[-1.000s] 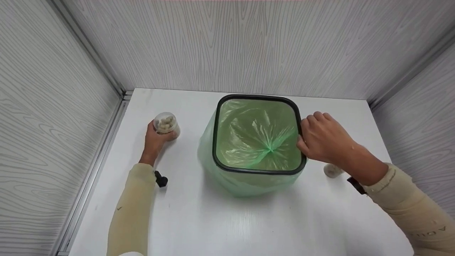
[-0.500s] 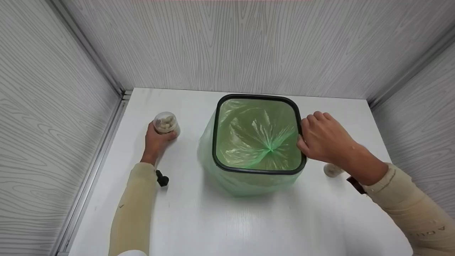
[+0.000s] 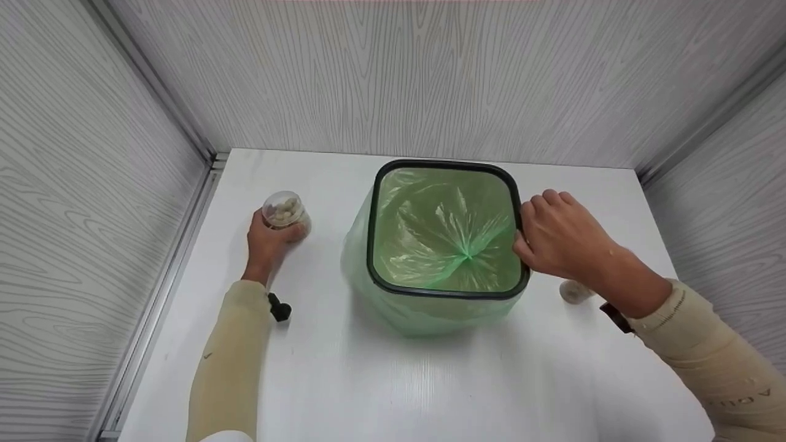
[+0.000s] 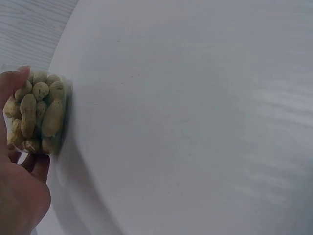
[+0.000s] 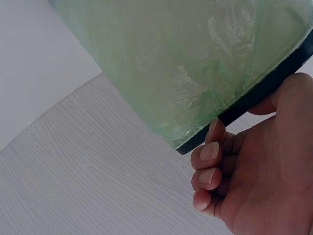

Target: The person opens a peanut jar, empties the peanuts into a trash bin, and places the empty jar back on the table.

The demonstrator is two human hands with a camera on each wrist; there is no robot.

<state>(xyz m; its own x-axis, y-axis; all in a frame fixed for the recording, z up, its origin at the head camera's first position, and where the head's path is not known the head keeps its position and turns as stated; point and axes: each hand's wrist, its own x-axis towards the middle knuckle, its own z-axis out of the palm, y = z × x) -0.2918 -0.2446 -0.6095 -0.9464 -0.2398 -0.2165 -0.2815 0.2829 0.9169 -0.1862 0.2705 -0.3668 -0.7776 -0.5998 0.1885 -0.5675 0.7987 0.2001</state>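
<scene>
At the left of the table, my left hand (image 3: 267, 242) grips a clear jar (image 3: 299, 215) full of unshelled peanuts (image 3: 285, 213). The left wrist view shows the thumb and fingers around the jar, with whole peanuts (image 4: 28, 115) visible through its wall. In the middle stands a bin with a black square rim (image 3: 442, 293), lined with a green plastic bag (image 3: 424, 316). My right hand (image 3: 562, 236) holds the bin's right side by the rim. From the right wrist, fingertips and thumb are seen closing on the black rim (image 5: 259, 93); the bag (image 5: 186, 58) spreads beyond it.
A small pale, round-ended container (image 3: 575, 292) lies partly hidden beneath the right forearm. The white table (image 3: 424, 393) is enclosed by wood-grain panels (image 3: 393, 80) at the back and both sides. The bag dips to a gathered point inside the bin.
</scene>
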